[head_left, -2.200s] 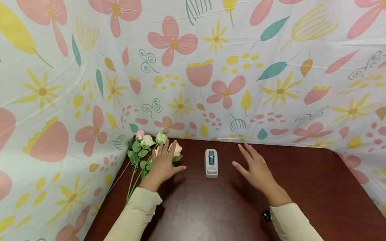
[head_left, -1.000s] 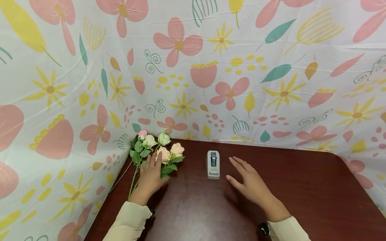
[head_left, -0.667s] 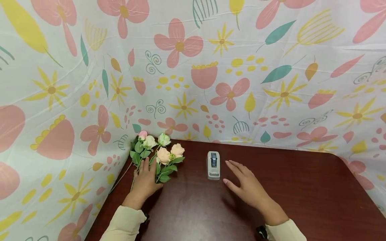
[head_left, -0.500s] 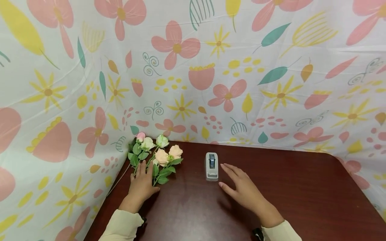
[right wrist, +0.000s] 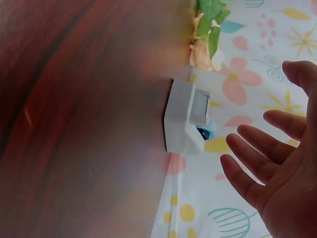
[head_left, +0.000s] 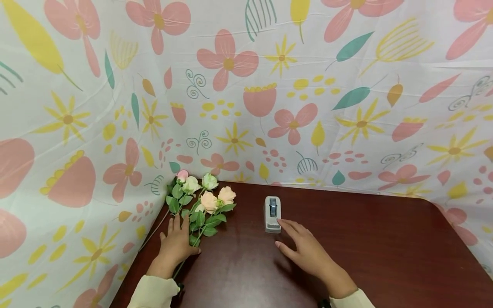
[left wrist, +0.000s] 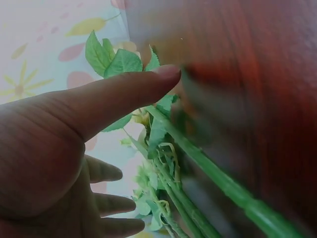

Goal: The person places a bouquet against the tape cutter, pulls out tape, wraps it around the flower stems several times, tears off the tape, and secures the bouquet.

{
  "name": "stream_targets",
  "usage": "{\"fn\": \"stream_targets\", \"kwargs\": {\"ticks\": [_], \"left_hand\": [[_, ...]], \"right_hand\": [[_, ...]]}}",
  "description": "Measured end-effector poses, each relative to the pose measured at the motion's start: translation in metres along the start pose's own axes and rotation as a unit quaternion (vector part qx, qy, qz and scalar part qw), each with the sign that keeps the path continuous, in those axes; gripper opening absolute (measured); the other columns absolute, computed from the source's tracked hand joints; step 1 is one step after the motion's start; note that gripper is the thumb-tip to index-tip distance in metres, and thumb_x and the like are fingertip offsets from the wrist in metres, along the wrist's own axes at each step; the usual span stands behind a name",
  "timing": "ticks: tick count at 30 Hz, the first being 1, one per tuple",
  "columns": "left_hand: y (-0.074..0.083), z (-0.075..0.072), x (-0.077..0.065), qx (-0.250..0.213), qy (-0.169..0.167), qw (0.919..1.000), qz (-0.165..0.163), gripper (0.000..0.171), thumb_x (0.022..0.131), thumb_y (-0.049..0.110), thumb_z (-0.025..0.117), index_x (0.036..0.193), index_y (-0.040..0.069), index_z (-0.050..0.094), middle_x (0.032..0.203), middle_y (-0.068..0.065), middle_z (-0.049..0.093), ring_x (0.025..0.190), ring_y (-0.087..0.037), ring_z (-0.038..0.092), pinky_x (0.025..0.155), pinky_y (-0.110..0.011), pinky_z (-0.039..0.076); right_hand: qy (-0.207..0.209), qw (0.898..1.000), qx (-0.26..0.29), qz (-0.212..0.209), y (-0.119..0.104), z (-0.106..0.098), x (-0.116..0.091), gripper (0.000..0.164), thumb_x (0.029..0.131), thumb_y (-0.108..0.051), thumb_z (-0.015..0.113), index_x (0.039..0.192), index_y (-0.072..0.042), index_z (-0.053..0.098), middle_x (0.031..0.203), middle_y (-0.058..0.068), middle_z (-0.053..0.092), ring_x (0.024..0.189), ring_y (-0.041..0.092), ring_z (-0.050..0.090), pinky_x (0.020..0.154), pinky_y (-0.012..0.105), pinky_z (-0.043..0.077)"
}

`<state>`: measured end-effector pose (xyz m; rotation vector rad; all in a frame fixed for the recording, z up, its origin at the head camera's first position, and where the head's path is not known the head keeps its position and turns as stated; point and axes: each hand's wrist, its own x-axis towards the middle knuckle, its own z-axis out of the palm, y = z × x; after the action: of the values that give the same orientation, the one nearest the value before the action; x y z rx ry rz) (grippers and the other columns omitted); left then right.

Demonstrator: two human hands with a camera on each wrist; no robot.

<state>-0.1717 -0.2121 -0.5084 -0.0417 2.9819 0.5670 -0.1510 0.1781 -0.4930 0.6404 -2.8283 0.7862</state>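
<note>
Several artificial roses (head_left: 209,201) in pink, white and peach lie at the table's back left, stems toward the person. My left hand (head_left: 174,244) hovers over their green stems (left wrist: 213,173), thumb and fingers spread; the left wrist view shows nothing gripped. A white tape dispenser (head_left: 272,224) with a blue-looking tape roll stands mid-table. My right hand (head_left: 306,254) is just right of it, fingers extended, and in the head view the fingertips overlap its near edge. In the right wrist view a gap shows between those fingers and the dispenser (right wrist: 181,119).
The dark red-brown table (head_left: 385,248) has a glossy top. A white cloth (head_left: 346,55) printed with flowers and leaves hangs along its back and left sides. Pale sleeves (head_left: 154,293) cover the forearms.
My left hand has drawn back from the rose heads toward the stems' lower part, uncovering the blooms. My right hand has come leftward and nearer the person, closer to the tape dispenser.
</note>
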Motion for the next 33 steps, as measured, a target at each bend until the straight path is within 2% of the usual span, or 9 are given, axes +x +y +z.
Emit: {"fn": "stream_targets", "kwargs": {"ticks": [13, 18, 22, 28, 33], "left_hand": [[-0.012, -0.004, -0.003, -0.01, -0.005, 0.9997, -0.019, 0.117, 0.073, 0.034, 0.09, 0.157, -0.006, 0.02, 0.164, -0.036, 0.008, 0.151, -0.056, 0.007, 0.109, -0.082, 0.016], [-0.016, -0.005, -0.003, -0.006, -0.002, 0.9997, -0.024, 0.114, 0.074, 0.035, 0.09, 0.155, -0.01, 0.023, 0.163, -0.038, 0.009, 0.15, -0.057, 0.008, 0.108, -0.081, 0.019], [-0.021, -0.005, -0.002, -0.005, 0.002, 0.9996, -0.028, 0.113, 0.075, 0.036, 0.089, 0.154, -0.011, 0.023, 0.161, -0.039, 0.011, 0.15, -0.058, 0.009, 0.109, -0.08, 0.02], [-0.027, -0.007, 0.002, -0.013, 0.008, 0.9993, -0.034, 0.113, 0.078, 0.038, 0.086, 0.154, -0.012, 0.02, 0.16, -0.04, 0.013, 0.147, -0.062, 0.012, 0.108, -0.079, 0.023], [-0.034, -0.009, 0.007, -0.017, 0.013, 0.999, -0.039, 0.111, 0.079, 0.04, 0.085, 0.153, -0.013, 0.022, 0.158, -0.041, 0.017, 0.146, -0.062, 0.014, 0.108, -0.078, 0.025]], "right_hand": [[-0.041, 0.999, 0.024, 0.008, -0.014, 0.006, -0.004, 0.063, 0.099, -0.051, 0.059, 0.155, -0.03, 0.041, 0.144, 0.004, 0.057, 0.133, 0.032, 0.056, 0.106, 0.059, 0.045], [-0.042, 0.999, 0.022, -0.006, -0.018, 0.012, -0.006, 0.062, 0.099, -0.048, 0.061, 0.154, -0.029, 0.042, 0.143, 0.002, 0.059, 0.131, 0.03, 0.058, 0.106, 0.057, 0.045], [-0.052, 0.998, 0.024, -0.014, -0.021, 0.017, -0.006, 0.06, 0.099, -0.049, 0.061, 0.153, -0.028, 0.044, 0.144, 0.005, 0.058, 0.132, 0.031, 0.057, 0.107, 0.059, 0.044], [-0.092, 0.995, 0.043, 0.0, -0.026, 0.021, -0.006, 0.064, 0.099, -0.054, 0.058, 0.154, -0.026, 0.043, 0.146, 0.007, 0.056, 0.135, 0.031, 0.054, 0.111, 0.062, 0.038], [-0.092, 0.995, 0.044, -0.004, -0.028, 0.025, -0.007, 0.063, 0.099, -0.053, 0.059, 0.154, -0.027, 0.044, 0.145, 0.005, 0.057, 0.135, 0.029, 0.055, 0.112, 0.062, 0.037]]}}
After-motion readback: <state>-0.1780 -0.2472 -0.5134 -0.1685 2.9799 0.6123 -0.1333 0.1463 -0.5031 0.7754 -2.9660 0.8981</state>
